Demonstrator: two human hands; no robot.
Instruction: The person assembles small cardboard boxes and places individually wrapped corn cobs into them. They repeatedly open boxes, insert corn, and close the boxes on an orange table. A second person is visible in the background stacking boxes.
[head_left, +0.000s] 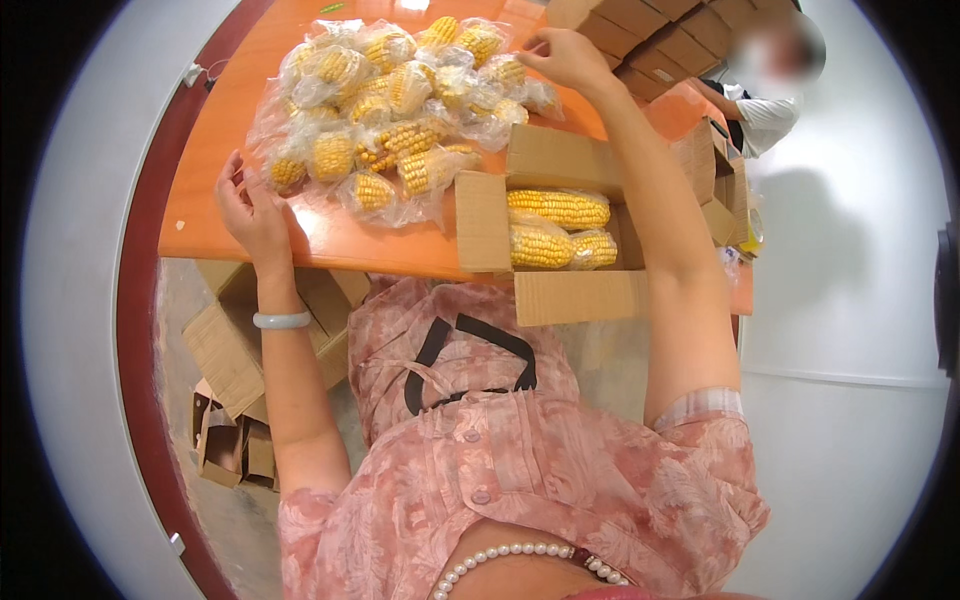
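Note:
A heap of corn cobs in clear plastic bags (409, 86) lies on the orange table (202, 217). At its lower left edge is my left hand (251, 210), palm turned toward the heap, fingers apart and holding nothing that I can see. My right hand (566, 60) hovers by the heap's upper right edge, thumb and fingers slightly bent; nothing shows between them. Below my right forearm, an open cardboard box (480, 221) stands at the table's front edge with its flaps spread. Several bagged cobs (559, 210) lie inside it, and my forearm hides part of its right side.
Stacked cardboard boxes (637, 30) rise at the back right, with a person in a white top (769, 120) beside them. Another open carton (709, 172) stands at the right. Open empty cartons (232, 352) lie on the floor at the lower left. A small green piece (331, 7) lies at the far edge.

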